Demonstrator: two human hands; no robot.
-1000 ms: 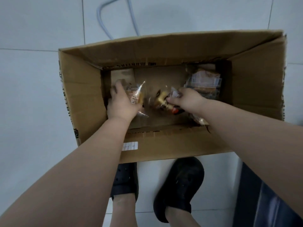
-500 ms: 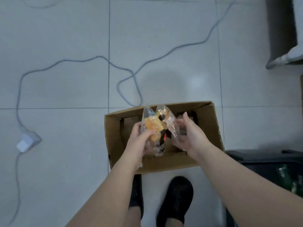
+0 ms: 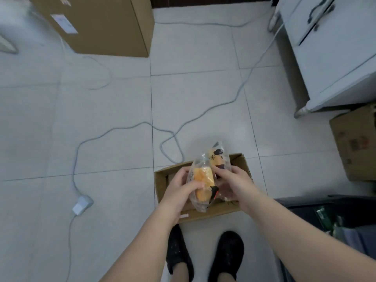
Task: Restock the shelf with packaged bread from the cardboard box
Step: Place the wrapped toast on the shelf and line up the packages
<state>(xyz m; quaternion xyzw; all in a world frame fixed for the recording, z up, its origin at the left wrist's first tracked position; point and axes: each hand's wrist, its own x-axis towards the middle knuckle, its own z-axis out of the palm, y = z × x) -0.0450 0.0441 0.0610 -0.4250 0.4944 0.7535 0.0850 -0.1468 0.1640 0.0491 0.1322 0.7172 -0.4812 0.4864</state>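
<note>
Bread packets lifted above the cardboard box (image 3: 203,212)

Left hand (image 3: 179,190) grips near packet (image 3: 201,186), right hand (image 3: 234,184) the 1 o'clock packet (image 3: 217,157); hold gently, avoid crushing.

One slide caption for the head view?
Both hands lift two bread packs above the open box.

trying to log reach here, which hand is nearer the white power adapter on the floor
Left. The left hand is closest to the power adapter, which lies off to its left; the right hand is farther right.
</note>
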